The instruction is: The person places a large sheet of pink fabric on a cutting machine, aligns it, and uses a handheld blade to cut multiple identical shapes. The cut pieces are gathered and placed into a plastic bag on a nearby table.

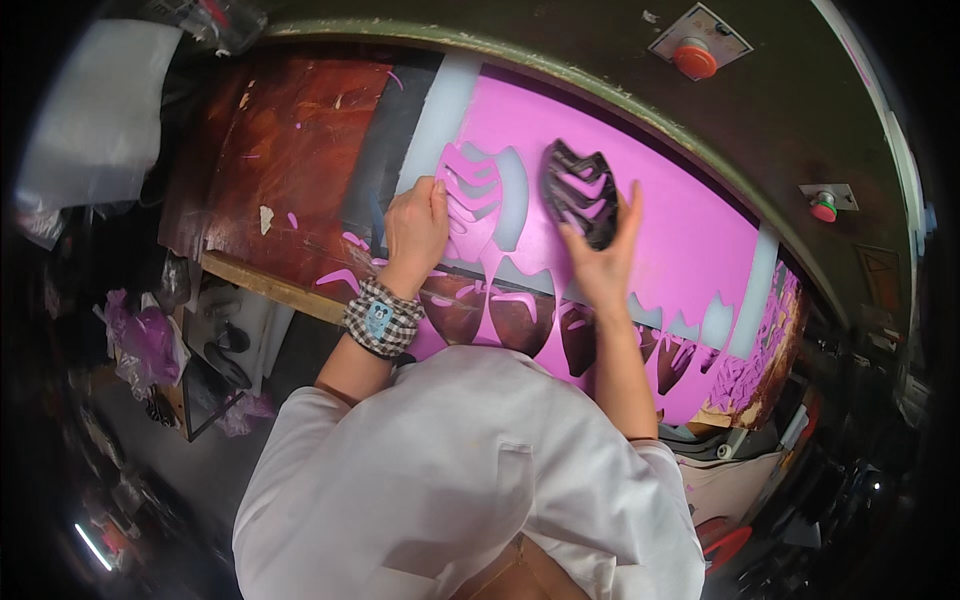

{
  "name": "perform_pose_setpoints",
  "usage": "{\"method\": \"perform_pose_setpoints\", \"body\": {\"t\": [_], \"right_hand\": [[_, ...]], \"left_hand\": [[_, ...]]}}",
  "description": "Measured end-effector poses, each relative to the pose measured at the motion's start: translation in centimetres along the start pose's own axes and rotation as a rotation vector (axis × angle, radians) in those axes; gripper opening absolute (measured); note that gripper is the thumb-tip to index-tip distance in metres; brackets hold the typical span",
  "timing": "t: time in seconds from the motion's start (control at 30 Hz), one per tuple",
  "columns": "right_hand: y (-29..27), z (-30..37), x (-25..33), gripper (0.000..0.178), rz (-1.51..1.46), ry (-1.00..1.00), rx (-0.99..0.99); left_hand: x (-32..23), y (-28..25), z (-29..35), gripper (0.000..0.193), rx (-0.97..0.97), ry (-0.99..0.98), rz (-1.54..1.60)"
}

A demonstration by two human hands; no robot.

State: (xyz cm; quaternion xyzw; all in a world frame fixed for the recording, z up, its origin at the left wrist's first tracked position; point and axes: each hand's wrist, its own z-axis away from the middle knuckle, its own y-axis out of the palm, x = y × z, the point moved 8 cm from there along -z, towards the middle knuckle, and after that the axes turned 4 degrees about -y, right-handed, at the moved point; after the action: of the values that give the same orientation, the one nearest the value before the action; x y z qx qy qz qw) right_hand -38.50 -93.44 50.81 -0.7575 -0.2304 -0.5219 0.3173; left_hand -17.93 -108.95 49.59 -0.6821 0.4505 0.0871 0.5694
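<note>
My right hand (606,262) grips the lower end of a dark cutting die (582,190) with chevron-shaped openings, thumb on one side and fingers on the other. The die is over a bright pink sheet (670,225). To its left, my left hand (415,225) has its fingers closed at the left edge of a slotted pink cut piece (468,185). Beside that piece, a curved hole in the sheet shows the pale grey board (513,195) beneath. Below, the sheet's scalloped cut remnant (550,345) hangs over the near edge.
A reddish-brown worn board (300,130) with pink scraps extends to the left. On the green machine beam above are a red button (694,58) and a smaller red-and-green button (823,207). Pink scraps (745,375) pile at the right end. A pink-filled plastic bag (145,340) is at lower left.
</note>
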Motion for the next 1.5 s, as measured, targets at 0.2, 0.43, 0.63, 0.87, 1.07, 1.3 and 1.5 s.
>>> {"method": "perform_pose_setpoints", "body": {"t": [0.2,0.43,0.63,0.87,1.07,1.3,1.5], "right_hand": [[2.0,-0.8,-2.7,0.100,0.170,-0.060,-0.009],[-17.2,-7.7,-0.4,0.090,0.487,-0.154,-0.756],[-16.5,-9.2,-3.6,0.108,0.791,-0.078,-0.674],[-19.1,-3.4,-7.3,0.099,0.913,0.025,-0.616],[-26.4,10.0,-16.0,0.050,0.733,0.651,-0.742],[-27.9,11.8,-15.8,0.039,0.864,0.557,-0.585],[-19.3,5.8,-8.1,0.043,0.546,0.155,-0.788]], "left_hand": [[3.3,1.6,-1.5,0.024,-0.004,-0.079,0.130],[11.8,0.7,-0.7,0.032,0.185,-0.597,0.510],[12.0,2.0,1.9,0.034,0.153,-0.343,-0.136],[12.7,2.6,0.7,0.031,0.148,-0.288,-0.289],[13.8,2.4,1.4,0.030,0.168,-0.278,-0.140],[13.9,1.2,2.8,0.028,0.116,-0.277,-0.009],[12.2,-2.7,3.8,0.031,0.057,-0.386,0.290]]}}
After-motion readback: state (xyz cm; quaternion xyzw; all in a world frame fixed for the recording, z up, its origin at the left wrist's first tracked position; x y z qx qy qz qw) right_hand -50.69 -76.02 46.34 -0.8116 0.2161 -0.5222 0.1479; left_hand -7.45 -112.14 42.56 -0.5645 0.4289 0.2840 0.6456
